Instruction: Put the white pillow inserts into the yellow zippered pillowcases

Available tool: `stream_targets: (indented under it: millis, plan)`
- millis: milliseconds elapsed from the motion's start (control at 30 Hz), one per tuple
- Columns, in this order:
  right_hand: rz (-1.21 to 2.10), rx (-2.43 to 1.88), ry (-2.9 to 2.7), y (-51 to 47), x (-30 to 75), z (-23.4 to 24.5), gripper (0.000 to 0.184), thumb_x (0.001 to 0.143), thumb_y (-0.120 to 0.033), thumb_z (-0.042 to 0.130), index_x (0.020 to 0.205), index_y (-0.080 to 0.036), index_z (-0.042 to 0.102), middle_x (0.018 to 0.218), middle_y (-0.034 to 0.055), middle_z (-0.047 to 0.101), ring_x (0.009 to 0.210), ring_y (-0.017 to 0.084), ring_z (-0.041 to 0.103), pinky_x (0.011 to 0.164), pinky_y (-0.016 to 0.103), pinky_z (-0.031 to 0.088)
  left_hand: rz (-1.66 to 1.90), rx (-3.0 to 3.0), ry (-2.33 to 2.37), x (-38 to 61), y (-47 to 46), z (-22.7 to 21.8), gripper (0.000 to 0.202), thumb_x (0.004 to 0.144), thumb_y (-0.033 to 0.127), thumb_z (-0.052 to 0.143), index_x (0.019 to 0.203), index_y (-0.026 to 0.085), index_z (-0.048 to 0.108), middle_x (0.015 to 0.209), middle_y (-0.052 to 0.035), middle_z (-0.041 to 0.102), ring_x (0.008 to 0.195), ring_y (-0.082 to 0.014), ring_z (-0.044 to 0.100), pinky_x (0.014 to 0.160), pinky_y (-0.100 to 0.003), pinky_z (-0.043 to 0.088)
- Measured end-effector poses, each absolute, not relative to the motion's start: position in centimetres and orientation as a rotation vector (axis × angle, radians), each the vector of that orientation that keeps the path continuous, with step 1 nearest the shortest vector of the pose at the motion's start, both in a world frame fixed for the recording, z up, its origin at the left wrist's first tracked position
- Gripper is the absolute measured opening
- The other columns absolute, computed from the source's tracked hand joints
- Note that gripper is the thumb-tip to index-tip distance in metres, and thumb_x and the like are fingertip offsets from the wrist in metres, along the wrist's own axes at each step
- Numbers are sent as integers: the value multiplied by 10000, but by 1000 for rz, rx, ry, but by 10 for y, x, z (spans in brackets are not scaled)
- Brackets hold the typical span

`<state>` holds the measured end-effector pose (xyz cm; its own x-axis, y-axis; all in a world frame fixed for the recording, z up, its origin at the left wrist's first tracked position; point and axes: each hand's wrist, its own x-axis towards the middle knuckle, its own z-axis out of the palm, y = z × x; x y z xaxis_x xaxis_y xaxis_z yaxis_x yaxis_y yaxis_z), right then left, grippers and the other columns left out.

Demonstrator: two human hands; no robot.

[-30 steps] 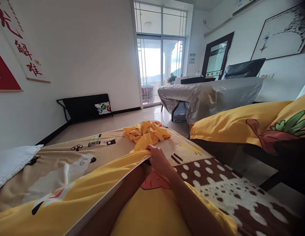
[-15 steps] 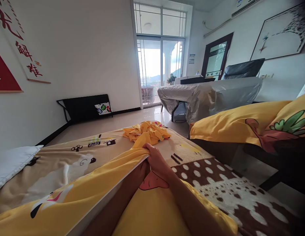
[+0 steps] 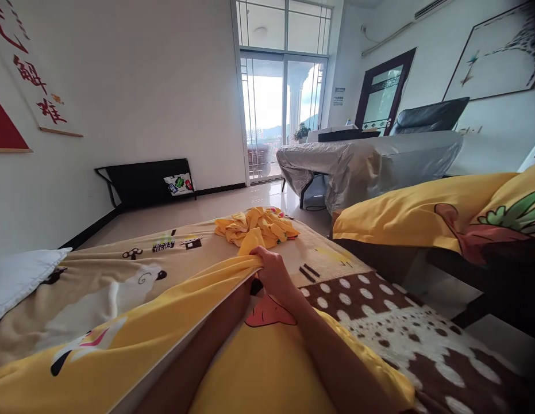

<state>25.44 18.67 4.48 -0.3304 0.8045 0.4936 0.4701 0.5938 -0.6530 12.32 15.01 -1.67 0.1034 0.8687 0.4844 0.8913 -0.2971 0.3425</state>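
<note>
The biggest thing before you is the blanket (image 3: 99, 310), patterned and spread wide under the work. Its far edge gives onto shiny floor (image 3: 150, 211), and its right edge faces a gap before the dark furniture (image 3: 435, 282) with the yellow cushion (image 3: 405, 210). The plastic-covered desk (image 3: 379, 158) stands well beyond, so the nearest side limits are that cushion and the white pillow (image 3: 30, 279) at far left.

Your yellow cloth (image 3: 164, 310) runs diagonally from lower left to the middle of the blanket, its pale-lined edge drawn straight. Past it, a crumpled yellow bundle (image 3: 258, 227) lies near the far edge, with blanket showing on both sides.

Over the last second your view leans in a little and your right hand (image 3: 273, 276) sits slightly further left; its grip is clenched on the cloth's upper corner as before, so the edge seems well under control. Your left hand (image 3: 246, 292) is tucked under that edge, mostly in shadow; you cannot tell whether its grip is closed.
</note>
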Motion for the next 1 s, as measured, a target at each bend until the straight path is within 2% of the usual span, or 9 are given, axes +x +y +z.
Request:
stream_targets:
  millis: [67, 167, 333, 467, 567, 700, 767, 900, 1000]
  plan:
    - [488, -1040, -2007, 186, 255, 46, 349, 589, -73, 456, 864, -186, 639, 757, 38, 666, 695, 159, 557, 629, 227, 357, -1008, -2192, -1929, 119, 150, -21, 352, 928, 384, 394, 1193, 205, 543, 1176, -112, 602, 1134, -275, 534, 977, -526, 436]
    - [482, -1074, -2035, 187, 257, 48, 331, 599, -74, 474, 852, -196, 649, 747, 31, 666, 684, 160, 553, 621, 226, 348, -1015, -2136, -1998, 117, 153, -25, 379, 911, 391, 393, 1169, 182, 575, 1157, -121, 629, 1137, -319, 539, 990, -560, 416]
    - [408, -1074, -2049, 188, 257, 48, 350, 618, -46, 465, 844, -202, 681, 809, 43, 634, 768, 160, 532, 683, 231, 362, -969, -2217, -1941, 123, 148, -15, 372, 913, 342, 363, 1197, 229, 576, 1222, -88, 602, 1132, -304, 547, 1014, -544, 400]
    - [313, -994, -2041, 187, 258, 50, 311, 626, -47, 465, 783, -195, 689, 919, 58, 586, 874, 166, 500, 788, 253, 373, -782, -2226, -1776, 128, 129, 4, 394, 925, 407, 343, 1220, 268, 564, 1168, -105, 620, 1069, -324, 573, 991, -578, 387]
    - [401, -948, -2081, 187, 259, 52, 326, 609, -49, 470, 805, -193, 687, 912, 43, 618, 848, 156, 523, 786, 250, 372, -754, -2248, -1643, 127, 116, 13, 391, 938, 388, 301, 1155, 234, 588, 1092, -109, 643, 1027, -278, 587, 978, -510, 423]
    - [588, -961, -2043, 184, 259, 53, 330, 596, -87, 488, 847, -185, 679, 732, 8, 638, 682, 136, 524, 640, 221, 365, -902, -2381, -1500, 123, 111, 16, 366, 949, 333, 277, 1001, 205, 616, 1042, -82, 651, 1002, -207, 579, 962, -363, 445]
    - [651, -940, -1962, 183, 258, 53, 332, 591, -101, 486, 854, -182, 670, 690, -11, 629, 642, 127, 511, 607, 210, 359, -864, -2420, -1571, 124, 113, 16, 345, 943, 340, 301, 960, 219, 623, 996, -68, 655, 929, -202, 592, 912, -357, 460]
    - [722, -895, -1881, 183, 254, 50, 393, 559, -91, 453, 882, -187, 656, 720, -27, 633, 662, 125, 515, 604, 198, 364, -804, -2412, -1785, 128, 119, 18, 299, 897, 340, 399, 1104, 231, 584, 1035, -71, 636, 936, -239, 578, 875, -392, 457]
    - [678, -999, -1911, 186, 254, 49, 410, 561, -71, 434, 887, -178, 658, 734, -2, 649, 681, 139, 529, 632, 214, 364, -906, -2492, -1872, 129, 120, 20, 290, 895, 364, 389, 1024, 216, 602, 880, -37, 638, 829, -201, 571, 816, -346, 472]
